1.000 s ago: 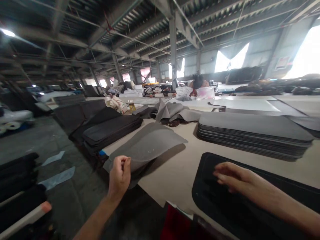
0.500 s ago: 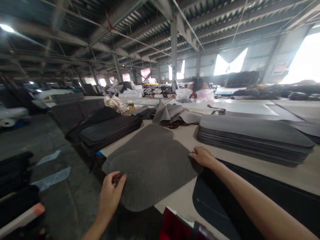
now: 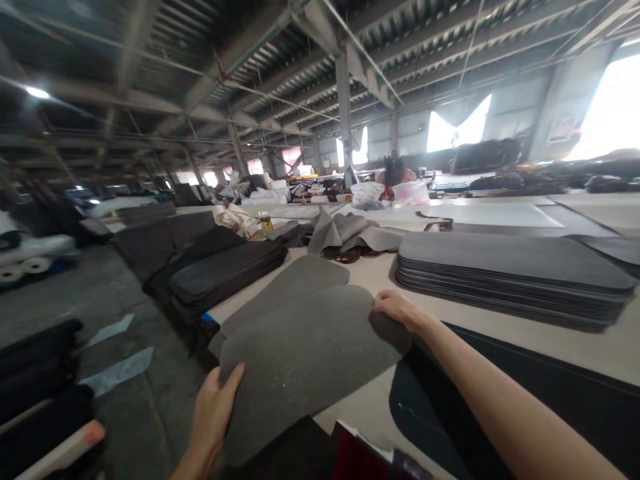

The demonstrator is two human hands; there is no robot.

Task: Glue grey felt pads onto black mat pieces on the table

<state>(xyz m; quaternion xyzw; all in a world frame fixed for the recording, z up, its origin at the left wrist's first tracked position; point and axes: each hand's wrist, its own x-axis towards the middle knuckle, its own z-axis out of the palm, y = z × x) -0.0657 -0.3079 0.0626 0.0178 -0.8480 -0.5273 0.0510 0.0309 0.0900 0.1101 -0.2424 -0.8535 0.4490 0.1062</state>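
A grey-brown sheet with rounded corners hangs between my two hands, tilted over the table's near edge. My left hand grips its left edge, thumb on top and fingers hidden beneath. At the far right corner, my right hand pinches the edge. Behind it, another grey sheet of the same kind lies on the table, partly covered by the held one. Just right of the held sheet, a black sheet lies flat under my right forearm.
A tall stack of grey sheets stands on the right of the table. A darker stack lies at the left edge. Crumpled grey scraps sit at the back. Black rolls lie on the floor at left.
My left hand has taken hold of the sheet's left edge, thumb now over it. The sheet is raised and shifted, showing more of the one behind. My right hand has moved slightly left.
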